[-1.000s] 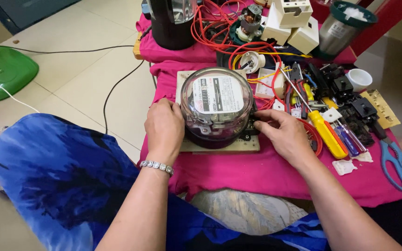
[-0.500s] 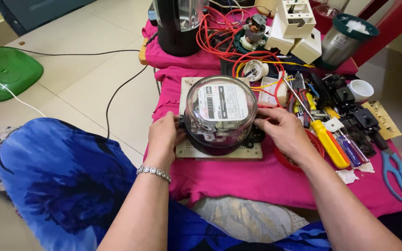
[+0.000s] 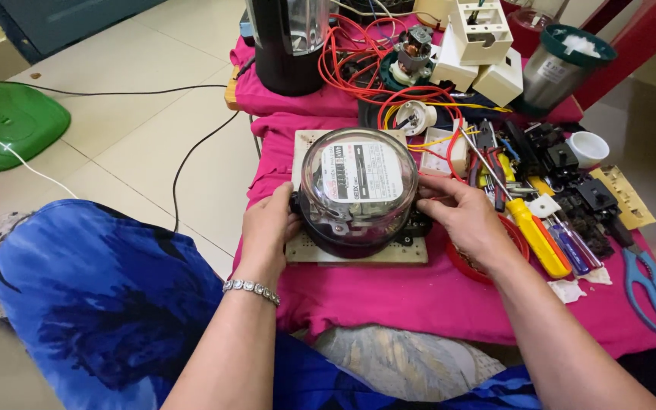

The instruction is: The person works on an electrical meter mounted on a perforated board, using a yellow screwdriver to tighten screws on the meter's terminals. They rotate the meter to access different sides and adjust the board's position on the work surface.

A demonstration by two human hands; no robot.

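A round electricity meter with a clear glass dome (image 3: 357, 186) sits on a pale perforated board (image 3: 358, 252) on a pink cloth. My left hand (image 3: 267, 228), with a silver bracelet at the wrist, grips the meter's left side. On the opposite side my right hand (image 3: 465, 216) holds the dome, fingers spread along its edge. Both hands touch the dark base under the glass.
Right of the meter lie a yellow-handled screwdriver (image 3: 534, 235), other screwdrivers, black parts and blue scissors (image 3: 654, 292). Behind are red wires (image 3: 358, 68), white switch boxes (image 3: 480, 38), a black jug (image 3: 288, 45) and a steel cup (image 3: 559, 68). A green base (image 3: 9, 121) sits on the floor.
My hands have shifted up around the meter's sides. The view has tilted slightly, so the meter appears lower and more central.
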